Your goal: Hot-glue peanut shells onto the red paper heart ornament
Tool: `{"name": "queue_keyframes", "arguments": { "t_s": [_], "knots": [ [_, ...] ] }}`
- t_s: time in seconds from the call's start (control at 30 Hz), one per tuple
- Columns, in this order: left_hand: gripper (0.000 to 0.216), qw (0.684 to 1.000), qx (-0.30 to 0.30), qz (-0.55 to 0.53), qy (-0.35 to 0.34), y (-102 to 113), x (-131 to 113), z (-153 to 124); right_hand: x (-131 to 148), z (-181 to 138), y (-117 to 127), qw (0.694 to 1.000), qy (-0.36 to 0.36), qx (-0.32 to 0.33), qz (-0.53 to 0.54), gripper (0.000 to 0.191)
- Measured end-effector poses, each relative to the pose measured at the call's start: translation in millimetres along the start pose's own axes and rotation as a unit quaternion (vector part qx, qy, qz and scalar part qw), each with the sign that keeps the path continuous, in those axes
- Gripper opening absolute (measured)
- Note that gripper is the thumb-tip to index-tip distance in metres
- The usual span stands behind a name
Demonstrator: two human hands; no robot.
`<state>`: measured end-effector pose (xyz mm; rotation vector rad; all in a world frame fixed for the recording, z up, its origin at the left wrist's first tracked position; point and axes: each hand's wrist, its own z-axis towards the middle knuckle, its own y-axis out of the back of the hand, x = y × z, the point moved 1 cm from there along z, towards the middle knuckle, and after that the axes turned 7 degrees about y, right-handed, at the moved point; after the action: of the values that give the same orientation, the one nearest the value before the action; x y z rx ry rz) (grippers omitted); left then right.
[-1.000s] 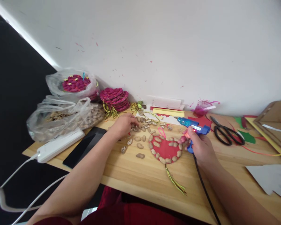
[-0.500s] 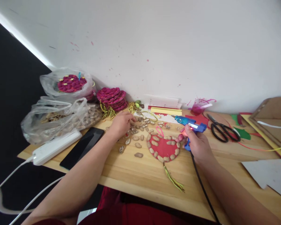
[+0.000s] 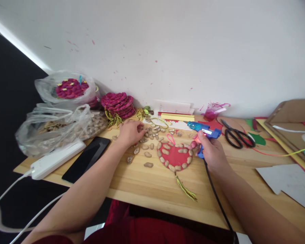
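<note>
Blue glue gun [image 3: 197,126] in right hand [image 3: 214,152]; white label [image 3: 206,131] illegible.

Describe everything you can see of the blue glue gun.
The glue gun is blue and plastic-looking, translucent toward the front, with a thin nozzle, a pale label and a small red glow on its side. The right hand grips its handle over the table, nozzle pointing left and away from the person. A black cord runs from the handle's base toward the table's near edge.

One red disc [image 3: 173,157]; right of it, one glue gun [image 3: 197,126], one pair of scissors [image 3: 236,136]; left, two plastic bags [image 3: 62,125], one phone [image 3: 86,158], one power strip [image 3: 58,161].
</note>
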<state>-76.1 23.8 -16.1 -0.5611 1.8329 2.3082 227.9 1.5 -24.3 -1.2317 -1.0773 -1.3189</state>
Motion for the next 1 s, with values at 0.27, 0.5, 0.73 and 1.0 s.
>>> {"name": "queue_keyframes", "arguments": {
  "t_s": [0.27,0.5,0.73,1.0],
  "knots": [
    [0.033,0.999,0.032,-0.012,0.008,1,-1,-2,-3,1,3,1.0,-0.002,-0.005,-0.003,0.056],
    [0.017,0.998,0.0,0.058,0.012,6,-2,-5,-1,2,3,1.0,0.009,-0.011,0.006,0.056],
    [0.017,0.996,-0.001,0.086,-0.006,5,-4,-4,2,2,2,0.999,0.021,-0.006,0.036,0.055],
    [0.011,0.993,0.035,-0.085,-0.068,13,-42,-28,1,3,4,1.0,0.009,-0.012,0.019,0.053]
  ]
}}
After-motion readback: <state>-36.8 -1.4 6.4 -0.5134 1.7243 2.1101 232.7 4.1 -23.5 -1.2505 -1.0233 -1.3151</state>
